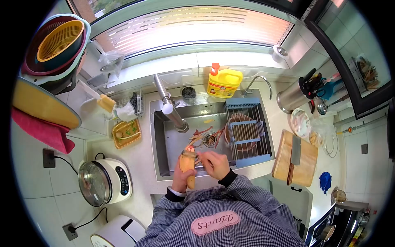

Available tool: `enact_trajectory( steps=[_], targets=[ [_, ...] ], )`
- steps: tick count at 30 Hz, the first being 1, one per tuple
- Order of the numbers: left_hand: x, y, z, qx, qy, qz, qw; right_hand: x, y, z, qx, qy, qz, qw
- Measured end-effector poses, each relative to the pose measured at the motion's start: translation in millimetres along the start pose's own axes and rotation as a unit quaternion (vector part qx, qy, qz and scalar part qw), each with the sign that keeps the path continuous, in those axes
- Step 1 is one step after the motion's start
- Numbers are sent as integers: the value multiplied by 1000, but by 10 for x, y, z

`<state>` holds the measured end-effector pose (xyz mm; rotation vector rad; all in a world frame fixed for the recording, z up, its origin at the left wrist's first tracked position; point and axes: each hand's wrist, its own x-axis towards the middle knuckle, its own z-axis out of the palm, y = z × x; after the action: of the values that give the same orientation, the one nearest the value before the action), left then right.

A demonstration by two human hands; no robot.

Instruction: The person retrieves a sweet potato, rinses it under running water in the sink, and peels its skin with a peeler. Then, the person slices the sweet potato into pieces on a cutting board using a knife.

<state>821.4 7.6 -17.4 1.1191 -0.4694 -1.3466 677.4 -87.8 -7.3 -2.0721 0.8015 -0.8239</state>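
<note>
My left hand [179,178] is wrapped round a mostly peeled sweet potato [187,165], orange and held over the near edge of the sink. My right hand [215,164] is closed on a peeler [190,154], whose head lies across the upper part of the sweet potato. The peeler's handle is mostly hidden in my fingers. Reddish peel strips [200,135] lie in the steel sink [168,136], around the drain [210,140].
A blue-ended rack [247,131] spans the sink's right side above a brown bowl [231,142]. The faucet [168,108] reaches over the sink. A cleaver [295,151] lies on the cutting board [309,164] at right. A yellow basket [126,142] and electric cooker [119,181] stand left.
</note>
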Motion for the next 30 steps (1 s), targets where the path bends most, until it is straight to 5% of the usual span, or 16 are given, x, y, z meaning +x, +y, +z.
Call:
enact_trajectory(
  steps=[6, 8, 11, 13, 16, 20, 24, 26, 30],
  targets=[
    [-1, -140, -150, -34, 25, -54, 998, 129, 218, 212, -61, 64, 8, 996],
    [-39, -142, -176, -47, 22, -75, 996, 138, 329, 298, -178, -6, 97, 979],
    [-58, -35, -138, 87, -5, 62, 994, 106, 392, 257, -88, 39, 157, 983],
    [-14, 17, -83, 224, 79, 158, 958, 72, 296, 203, 33, 53, 173, 983],
    [22, -95, -236, 319, 102, 101, 937, 9, 103, 165, 144, -9, 155, 977],
    [42, -205, -239, 321, 118, 78, 936, -1, -13, 188, -28, 22, 13, 999],
    [-48, -23, -28, 394, 110, 108, 906, 32, 456, 260, -142, 10, 102, 985],
    [6, 17, 26, 409, 125, 123, 896, 24, 481, 224, -110, 11, 168, 980],
    [77, 19, -99, 524, 152, 129, 828, -3, 216, 153, 24, 16, 146, 989]
  ],
)
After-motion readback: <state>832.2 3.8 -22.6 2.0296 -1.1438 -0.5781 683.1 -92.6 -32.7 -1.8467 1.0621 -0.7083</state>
